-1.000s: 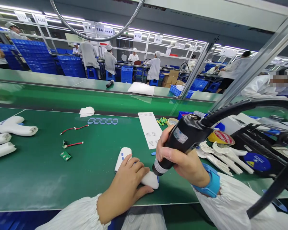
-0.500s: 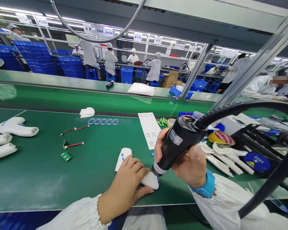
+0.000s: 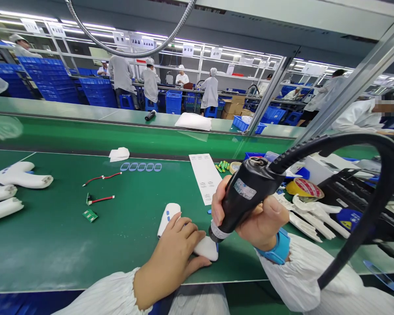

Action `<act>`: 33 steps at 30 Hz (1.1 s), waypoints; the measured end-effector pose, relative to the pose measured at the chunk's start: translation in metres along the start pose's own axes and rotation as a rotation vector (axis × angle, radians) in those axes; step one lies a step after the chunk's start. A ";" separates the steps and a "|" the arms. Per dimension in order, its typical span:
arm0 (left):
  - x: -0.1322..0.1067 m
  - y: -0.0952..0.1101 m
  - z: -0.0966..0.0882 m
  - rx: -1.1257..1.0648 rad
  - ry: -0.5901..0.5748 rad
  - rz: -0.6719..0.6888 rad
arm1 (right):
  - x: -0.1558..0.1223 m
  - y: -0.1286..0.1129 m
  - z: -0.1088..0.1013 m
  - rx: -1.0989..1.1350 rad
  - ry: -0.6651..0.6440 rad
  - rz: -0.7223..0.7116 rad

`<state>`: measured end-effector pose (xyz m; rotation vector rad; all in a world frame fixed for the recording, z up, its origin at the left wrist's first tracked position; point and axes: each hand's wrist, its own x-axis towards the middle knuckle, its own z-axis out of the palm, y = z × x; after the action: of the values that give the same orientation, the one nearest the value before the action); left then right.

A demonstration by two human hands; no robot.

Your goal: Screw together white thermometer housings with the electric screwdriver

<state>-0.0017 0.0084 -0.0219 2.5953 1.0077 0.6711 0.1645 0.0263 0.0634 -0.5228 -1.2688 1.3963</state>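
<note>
bench: green work mat (image 3: 52,245), fills the near half of the view, parts scattered over it
belt: glossy green conveyor (image 3: 85,135) runs left to right just beyond the mat
cable: thick black cable (image 3: 381,175) loops up and over from the top of the driver, down to the near right
tool: black electric screwdriver (image 3: 246,192), tilted, top end leaning far-right, tip end down at the near-right end of the housing; bit hidden, contact probably made but can't confirm
right hand: right hand (image 3: 259,218) wrapped tight round the driver body, thumb on top, blue wristband (image 3: 277,249)
left hand: left hand (image 3: 172,253) pressed down on the housing, fingers over the top, thumb along the near edge
hands: close together, not touching
workpiece: white housing (image 3: 168,214) lying flat on the mat, near centre, mostly covered by the left hand
left side: white handheld units (image 3: 19,175) lying at far left of the mat
right side: white shell halves (image 3: 310,214) piled beyond the right hand, tape roll (image 3: 304,189) just behind them
centre: paper sheet (image 3: 205,177) beyond the hands
small: red wires (image 3: 101,176) and green circuit board (image 3: 89,215), left of the housing, well apart from it
</note>
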 end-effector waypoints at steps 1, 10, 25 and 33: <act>0.000 0.000 0.000 -0.002 -0.004 0.000 | 0.001 0.001 0.000 0.000 -0.010 -0.001; 0.000 0.001 -0.001 0.020 -0.066 -0.011 | -0.002 -0.003 -0.005 -0.076 -0.029 -0.060; -0.003 -0.014 -0.081 -0.832 0.487 -0.585 | -0.083 -0.017 -0.090 -1.684 -0.563 0.110; 0.022 -0.031 -0.084 -1.376 0.645 -0.701 | 0.051 -0.015 -0.112 -1.776 -0.067 0.311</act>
<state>-0.0477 0.0531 0.0438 0.7885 0.9469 1.3415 0.2527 0.1128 0.0578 -1.8670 -2.3253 0.0999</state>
